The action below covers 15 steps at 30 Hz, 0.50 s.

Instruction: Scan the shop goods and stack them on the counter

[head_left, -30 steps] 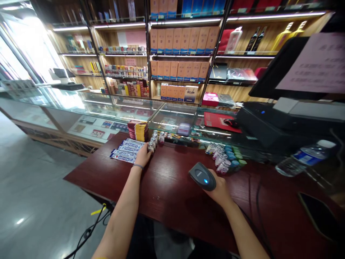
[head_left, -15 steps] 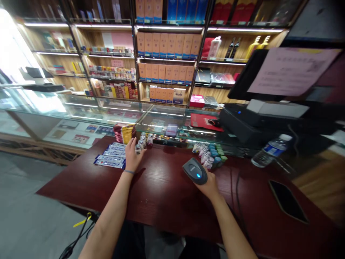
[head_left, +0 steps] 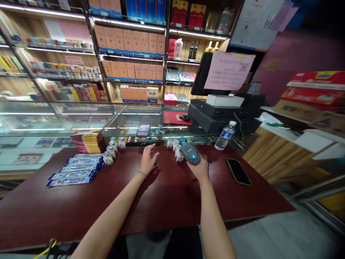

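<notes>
My right hand [head_left: 198, 169] grips a dark grey barcode scanner [head_left: 191, 154] with a blue light, held over the dark red table [head_left: 161, 194]. Behind the scanner stand small jars with pale lids [head_left: 176, 145] and some blue and green ones, partly hidden by it. My left hand [head_left: 147, 160] hovers above the table's middle, fingers apart, with nothing in it. To its left are more small jars [head_left: 108, 158] in a short row. Beyond those lie blue-and-silver long packets [head_left: 77, 169], and behind them a stack of red and yellow packs [head_left: 87, 141].
A water bottle [head_left: 225, 136] and a phone [head_left: 239, 171] are on the table's right side. A glass display counter [head_left: 129, 117] runs along the back. A monitor with a pink paper [head_left: 229, 70] stands at back right, near stacked red boxes [head_left: 315, 95].
My left hand has moved right, away from the left jars. The scanner in my right hand has come nearer the right-hand jars. The view has turned to the right.
</notes>
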Available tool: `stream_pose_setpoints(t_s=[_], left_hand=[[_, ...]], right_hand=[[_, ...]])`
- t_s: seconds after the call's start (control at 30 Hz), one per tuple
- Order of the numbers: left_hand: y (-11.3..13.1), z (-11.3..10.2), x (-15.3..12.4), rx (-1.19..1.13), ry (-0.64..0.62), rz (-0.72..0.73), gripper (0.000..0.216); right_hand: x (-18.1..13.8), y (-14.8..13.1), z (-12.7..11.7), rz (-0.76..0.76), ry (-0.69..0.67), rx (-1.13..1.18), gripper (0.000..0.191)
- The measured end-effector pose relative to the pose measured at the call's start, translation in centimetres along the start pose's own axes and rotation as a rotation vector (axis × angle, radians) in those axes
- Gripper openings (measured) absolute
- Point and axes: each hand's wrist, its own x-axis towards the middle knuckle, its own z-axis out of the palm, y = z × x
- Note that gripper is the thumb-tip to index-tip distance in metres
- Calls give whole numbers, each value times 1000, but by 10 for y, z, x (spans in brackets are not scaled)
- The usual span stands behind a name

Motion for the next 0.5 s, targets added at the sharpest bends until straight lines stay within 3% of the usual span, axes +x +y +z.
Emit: stream_pose_setpoints(t_s=[0.2,0.5], left_hand=[[-19,59,25,-14,-60,-61,52],[-34,110,55,52,-141,-52,61]], right_hand=[[5,16,-10,75,0,-44,41],[4,17,-11,86,8,-70,37]])
